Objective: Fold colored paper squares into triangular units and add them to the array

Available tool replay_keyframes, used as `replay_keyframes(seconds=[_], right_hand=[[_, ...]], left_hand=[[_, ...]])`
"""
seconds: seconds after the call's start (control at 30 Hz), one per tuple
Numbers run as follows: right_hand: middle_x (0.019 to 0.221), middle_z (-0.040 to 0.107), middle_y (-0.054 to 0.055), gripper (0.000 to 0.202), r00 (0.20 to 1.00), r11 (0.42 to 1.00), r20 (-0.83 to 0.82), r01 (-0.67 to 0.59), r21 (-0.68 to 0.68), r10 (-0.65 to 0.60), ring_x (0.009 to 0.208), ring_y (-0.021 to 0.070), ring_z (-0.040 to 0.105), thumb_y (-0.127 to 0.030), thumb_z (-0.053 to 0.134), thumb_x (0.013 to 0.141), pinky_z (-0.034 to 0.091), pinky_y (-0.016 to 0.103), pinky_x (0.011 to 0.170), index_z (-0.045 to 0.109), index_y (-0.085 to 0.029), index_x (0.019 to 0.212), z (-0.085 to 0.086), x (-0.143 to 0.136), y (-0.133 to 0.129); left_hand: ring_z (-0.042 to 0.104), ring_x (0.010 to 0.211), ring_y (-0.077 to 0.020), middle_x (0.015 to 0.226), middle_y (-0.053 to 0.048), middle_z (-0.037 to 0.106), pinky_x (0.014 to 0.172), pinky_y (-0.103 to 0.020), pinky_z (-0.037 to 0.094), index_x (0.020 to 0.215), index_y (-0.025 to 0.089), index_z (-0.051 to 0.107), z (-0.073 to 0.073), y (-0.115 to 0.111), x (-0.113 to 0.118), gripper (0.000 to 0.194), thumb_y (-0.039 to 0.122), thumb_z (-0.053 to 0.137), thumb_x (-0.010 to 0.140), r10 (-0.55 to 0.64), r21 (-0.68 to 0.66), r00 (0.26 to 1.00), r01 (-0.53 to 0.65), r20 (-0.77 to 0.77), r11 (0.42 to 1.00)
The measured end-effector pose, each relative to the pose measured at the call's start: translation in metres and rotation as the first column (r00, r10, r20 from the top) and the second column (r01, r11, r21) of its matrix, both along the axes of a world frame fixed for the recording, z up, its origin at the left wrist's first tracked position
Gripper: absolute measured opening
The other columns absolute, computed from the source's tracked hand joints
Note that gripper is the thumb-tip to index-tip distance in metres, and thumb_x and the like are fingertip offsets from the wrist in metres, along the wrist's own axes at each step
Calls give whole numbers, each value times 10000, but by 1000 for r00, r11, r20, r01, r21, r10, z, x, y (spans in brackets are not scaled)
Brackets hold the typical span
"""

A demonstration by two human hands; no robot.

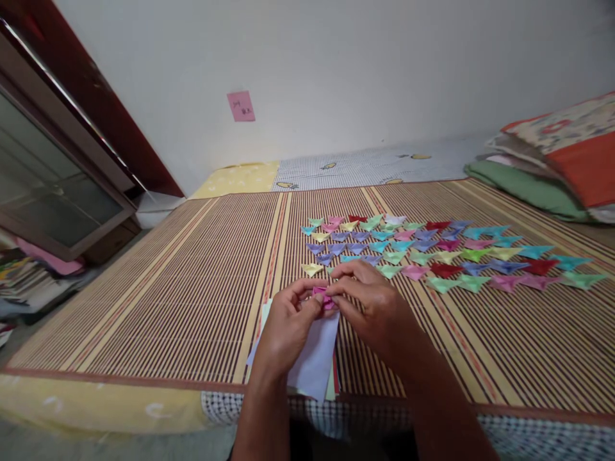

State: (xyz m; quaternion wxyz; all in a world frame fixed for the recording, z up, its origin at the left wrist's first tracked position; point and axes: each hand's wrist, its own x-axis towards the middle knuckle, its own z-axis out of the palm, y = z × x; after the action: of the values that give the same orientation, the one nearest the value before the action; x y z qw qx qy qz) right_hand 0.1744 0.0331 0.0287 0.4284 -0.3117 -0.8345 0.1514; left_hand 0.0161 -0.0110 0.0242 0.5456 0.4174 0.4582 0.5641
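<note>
A small folded piece of magenta paper [325, 299] is pinched between both hands over the mat. My left hand [293, 320] grips it from the left, thumb on top. From the right, my right hand [368, 294] presses its fingertips against the same paper. Below the hands lies a loose stack of paper sheets [314, 358], pale lavender on top, with green and red edges showing. Just beyond my fingers, a pale yellow paper boat [312, 269] stands at the near left end of several rows of folded paper boats [423, 244] in many colours.
A striped bamboo mat [192, 275] covers the bed, with patterned bedding showing at its edges. Folded cushions and cloths [552, 166] are piled at the back right. A pink note [241, 106] hangs on the wall. Left stands a glass-fronted cabinet [57, 173] near stacked books [33, 278].
</note>
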Motion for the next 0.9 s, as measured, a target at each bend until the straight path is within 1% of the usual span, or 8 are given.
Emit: replay_keyframes(seconds=[0.2,0.37,0.5,0.6,0.67,0.73,0.83,0.9], right_hand=[[971,664,112,193,998,997,57,-13,70,10,928,244,629,-35,596,928,524,390,806,730,-133,830,-3,-2,0],[963,661,105,203,999,995,45,-21,93,17,913,241,628,-68,579,948,526,390,789,716,-150,823,-4,-3,1],[1013,649,87,161,998,1000,-64,-18,22,19,985,238,630,-73,595,921,525,401,857,702,-178,862,-2,-1,1],[1020,638,77,144,990,1000,-139,-14,-24,11,1002,231,626,-71,605,899,514,394,876,692,-180,864,-1,0,0],[988,628,63,144,989,999,-150,-6,-52,-2,975,222,618,-71,607,889,506,381,853,688,-184,853,-1,0,-2],[943,615,44,148,990,994,-141,14,-104,-29,936,212,609,-72,607,883,494,367,828,686,-189,842,-1,2,-2],[889,600,25,148,987,980,-114,88,-178,-110,899,206,599,-83,616,876,475,360,814,697,-198,828,-4,18,1],[884,603,23,154,978,962,-75,176,-207,-195,903,212,599,-94,620,875,463,356,808,712,-209,832,-8,39,6]], left_hand=[[723,800,-168,927,-76,763,725,-287,608,980,137,756,0,0,0,261,348,796,832,-5,4,1000,5,-16,1000],[710,768,-164,873,-63,745,682,-278,612,1011,143,757,0,0,-1,347,439,797,835,-10,-26,1000,10,3,1000],[716,916,-209,1002,-101,751,699,-284,618,1065,167,759,0,-1,-6,414,542,705,899,66,1,998,-66,-2,998],[711,1009,-238,1113,-124,745,739,-300,619,1106,175,752,2,-1,-9,454,575,693,898,120,8,992,-120,-25,993],[714,997,-241,1141,-130,747,734,-304,614,1118,178,750,3,-1,-11,461,568,728,873,98,10,993,-97,-64,995],[720,980,-238,1121,-125,758,752,-308,606,1095,178,754,4,-1,-12,438,537,772,846,77,21,991,-75,-114,997],[731,1016,-245,1153,-118,759,816,-321,592,1103,189,749,4,0,-14,419,526,769,854,112,17,984,-111,-138,994],[735,1004,-249,1124,-115,765,827,-339,595,1092,188,752,5,2,-15,414,520,778,845,150,27,980,-148,-132,989]])
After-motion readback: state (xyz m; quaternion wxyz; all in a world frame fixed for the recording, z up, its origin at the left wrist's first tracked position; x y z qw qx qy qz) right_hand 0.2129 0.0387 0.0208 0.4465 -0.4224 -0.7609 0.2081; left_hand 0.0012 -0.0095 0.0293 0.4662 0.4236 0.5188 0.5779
